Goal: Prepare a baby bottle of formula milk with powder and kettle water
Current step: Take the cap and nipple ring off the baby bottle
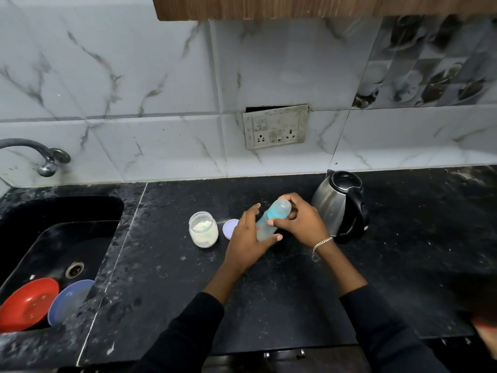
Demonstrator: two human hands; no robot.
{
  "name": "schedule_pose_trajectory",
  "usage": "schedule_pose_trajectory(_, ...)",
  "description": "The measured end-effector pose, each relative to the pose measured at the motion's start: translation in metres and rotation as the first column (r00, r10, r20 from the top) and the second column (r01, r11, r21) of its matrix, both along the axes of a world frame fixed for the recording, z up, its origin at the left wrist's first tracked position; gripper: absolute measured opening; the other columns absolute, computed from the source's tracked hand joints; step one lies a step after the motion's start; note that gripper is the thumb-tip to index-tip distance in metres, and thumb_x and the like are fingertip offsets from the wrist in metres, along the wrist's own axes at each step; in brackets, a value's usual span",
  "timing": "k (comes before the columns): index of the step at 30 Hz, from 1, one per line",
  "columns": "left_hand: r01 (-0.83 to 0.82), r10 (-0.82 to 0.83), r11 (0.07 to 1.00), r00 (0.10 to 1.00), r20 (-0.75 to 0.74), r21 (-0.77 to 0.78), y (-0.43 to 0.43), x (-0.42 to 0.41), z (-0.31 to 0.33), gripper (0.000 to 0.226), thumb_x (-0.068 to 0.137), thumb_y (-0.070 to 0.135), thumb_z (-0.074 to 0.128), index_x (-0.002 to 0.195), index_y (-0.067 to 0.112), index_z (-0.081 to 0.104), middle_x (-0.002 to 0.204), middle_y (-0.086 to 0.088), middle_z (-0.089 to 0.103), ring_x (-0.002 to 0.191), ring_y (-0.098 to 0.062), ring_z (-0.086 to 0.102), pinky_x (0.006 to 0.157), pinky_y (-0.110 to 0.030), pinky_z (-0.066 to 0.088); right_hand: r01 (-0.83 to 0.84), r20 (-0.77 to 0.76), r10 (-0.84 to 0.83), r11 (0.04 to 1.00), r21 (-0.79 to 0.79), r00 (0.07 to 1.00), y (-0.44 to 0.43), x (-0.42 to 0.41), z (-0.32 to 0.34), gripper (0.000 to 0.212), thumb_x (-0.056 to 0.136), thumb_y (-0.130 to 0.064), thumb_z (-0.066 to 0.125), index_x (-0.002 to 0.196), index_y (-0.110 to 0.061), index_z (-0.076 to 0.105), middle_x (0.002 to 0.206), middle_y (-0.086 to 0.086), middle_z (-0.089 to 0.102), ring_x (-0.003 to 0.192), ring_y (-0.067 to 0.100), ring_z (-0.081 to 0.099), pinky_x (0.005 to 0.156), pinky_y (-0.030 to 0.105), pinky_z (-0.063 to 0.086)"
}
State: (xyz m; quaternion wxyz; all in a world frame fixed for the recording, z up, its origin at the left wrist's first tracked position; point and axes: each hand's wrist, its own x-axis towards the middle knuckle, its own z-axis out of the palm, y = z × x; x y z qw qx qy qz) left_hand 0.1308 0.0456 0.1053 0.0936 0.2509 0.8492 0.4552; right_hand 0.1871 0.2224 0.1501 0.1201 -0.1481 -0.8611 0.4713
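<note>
The black bench [295, 292] carries the kettle [338, 205] at right, just beside the right grip [304, 222]. Left grip [247, 238] wraps the lower body of the baby bottle [271, 219] and right grip curls round its cap end; long axis tilts from base low-left to cap up-right, twd the kettle. Open powder jar [203, 229] & its lid [229, 228] sit just left of the left grip, so the right grip looks best placed to uncap.

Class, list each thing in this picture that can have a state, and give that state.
Baby bottle: tilted, held in both hands.
Left hand: holds the bottle's lower body.
Right hand: grips the bottle's top.
Powder jar: open, upright.
Jar lid: off, lying beside the jar.
Kettle: upright, lid shut.
</note>
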Motion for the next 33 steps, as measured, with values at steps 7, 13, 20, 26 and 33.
schedule_pose_trajectory(7,-0.039,0.039,0.999,0.999,-0.011,0.010,0.004,0.026,0.017,0.045,0.075,0.052,0.065,0.107,0.024,0.049,0.088,0.005,0.067,0.080,-0.019,0.066,0.069,-0.041,0.056,-0.071,0.041,0.067,0.990,0.122,0.997,-0.013,0.021,0.035,0.044,0.073,-0.062,0.082,0.099,-0.032,0.063,0.086,-0.014,0.071,0.074,0.002,0.064,0.072,0.022,0.054)
schedule_pose_trajectory(13,-0.013,0.011,0.998,0.999,0.042,0.056,0.003,0.041,0.025,0.061,0.070,0.049,0.067,0.126,0.028,0.056,0.091,0.007,0.073,0.083,-0.013,0.070,0.075,-0.038,0.060,0.012,0.072,-0.035,0.954,0.300,0.997,-0.026,0.015,0.040,0.053,0.078,-0.073,0.061,0.070,-0.021,0.056,0.065,-0.007,0.065,0.068,0.015,0.064,0.064,0.035,0.053)
schedule_pose_trajectory(20,0.011,-0.012,1.000,0.999,0.044,0.024,-0.008,0.041,0.032,0.041,0.071,0.045,0.070,0.103,0.024,0.056,0.079,0.008,0.065,0.069,-0.009,0.061,0.062,-0.026,0.050,-0.124,-0.080,0.119,0.991,-0.055,0.990,-0.022,0.009,0.031,0.048,0.079,-0.053,0.071,0.062,-0.011,0.057,0.055,-0.009,0.052,0.056,0.006,0.048,0.057,0.030,0.040)
schedule_pose_trajectory(26,0.040,-0.041,0.999,0.991,0.128,0.011,-0.030,0.036,0.016,0.032,0.083,0.027,0.084,0.102,0.025,0.058,0.090,0.009,0.064,0.079,-0.005,0.062,0.065,-0.014,0.045,-0.032,-0.257,-0.019,0.980,-0.194,0.966,0.001,0.002,0.043,0.047,0.094,-0.038,0.068,0.058,-0.015,0.049,0.056,-0.008,0.045,0.055,0.007,0.041,0.057,0.024,0.035)
schedule_pose_trajectory(33,-0.062,0.048,0.994,0.988,0.148,0.090,-0.040,0.032,0.007,0.034,0.084,0.028,0.084,0.106,0.022,0.059,0.092,0.001,0.068,0.080,-0.008,0.063,0.067,-0.017,0.050,-0.045,0.252,0.038,0.999,0.023,0.967,0.018,-0.039,-0.021,0.041,0.079,-0.064,0.069,0.097,-0.029,0.060,0.092,-0.006,0.068,0.082,0.018,0.065,0.069,0.030,0.048)
